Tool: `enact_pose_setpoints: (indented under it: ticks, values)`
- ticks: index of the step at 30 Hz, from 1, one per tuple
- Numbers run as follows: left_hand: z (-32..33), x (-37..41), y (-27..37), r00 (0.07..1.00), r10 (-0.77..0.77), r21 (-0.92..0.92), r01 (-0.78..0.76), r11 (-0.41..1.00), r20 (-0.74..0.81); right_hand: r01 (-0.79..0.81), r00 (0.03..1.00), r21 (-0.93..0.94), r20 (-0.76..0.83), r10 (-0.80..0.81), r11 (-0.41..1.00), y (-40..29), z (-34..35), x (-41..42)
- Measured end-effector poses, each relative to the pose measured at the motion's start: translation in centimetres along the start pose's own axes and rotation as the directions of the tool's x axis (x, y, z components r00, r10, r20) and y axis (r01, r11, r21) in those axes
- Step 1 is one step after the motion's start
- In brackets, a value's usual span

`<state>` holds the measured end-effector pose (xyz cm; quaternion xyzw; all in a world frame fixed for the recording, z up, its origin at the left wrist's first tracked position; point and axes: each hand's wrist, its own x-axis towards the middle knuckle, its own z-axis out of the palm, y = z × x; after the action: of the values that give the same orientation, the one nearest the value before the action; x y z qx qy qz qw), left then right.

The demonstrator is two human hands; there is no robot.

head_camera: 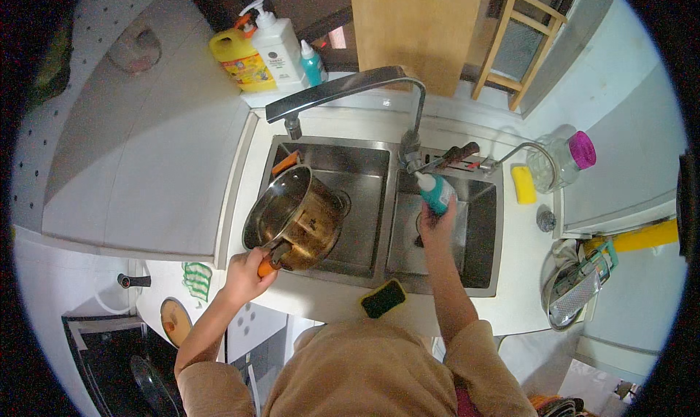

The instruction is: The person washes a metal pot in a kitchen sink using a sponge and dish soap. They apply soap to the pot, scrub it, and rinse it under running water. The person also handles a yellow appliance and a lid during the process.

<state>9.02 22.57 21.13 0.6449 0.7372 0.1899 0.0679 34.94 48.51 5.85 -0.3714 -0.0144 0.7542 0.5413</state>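
Observation:
My left hand (pixel 246 274) grips the orange-tipped handle (pixel 272 261) of a metal saucepan (pixel 314 225). The pan is tilted over the left sink basin (pixel 355 214), its mouth turned to the upper left and its outer wall stained brown. In my right hand (pixel 437 223) is a teal squeeze bottle (pixel 436 192) with a white top, held over the right basin (pixel 476 242) just below the faucet's base. My palm and fingers hide the bottle's lower end. An orange item (pixel 286 163) shows behind the pan's rim.
A chrome faucet (pixel 339 91) arches over the left basin. On the front counter edge lies a dark-faced sponge (pixel 384 299). Bottles, including a white pump bottle (pixel 279 50), stand at the back left. To the right are a yellow sponge (pixel 523 185), a glass jar (pixel 547 165) and a grater (pixel 575 295).

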Motion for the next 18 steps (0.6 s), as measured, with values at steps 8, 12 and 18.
enact_pose_setpoints:
  ticks: [8,12,18]
  values:
    - [-0.5,0.4,0.4,1.000,0.002,0.006,-0.002,1.000,0.021,-0.041,0.997,0.079,-0.067,0.047,0.996,-0.8,0.2,0.4]
    - [-0.6,0.9,0.5,1.000,-0.009,-0.012,0.009,1.000,0.026,-0.010,1.000,0.006,0.006,0.010,1.000,-0.4,0.4,-0.1]
    - [-0.1,1.5,0.4,1.000,-0.011,0.007,0.011,1.000,-0.009,0.146,0.976,-0.340,0.203,-0.078,0.929,0.4,3.0,-2.3]
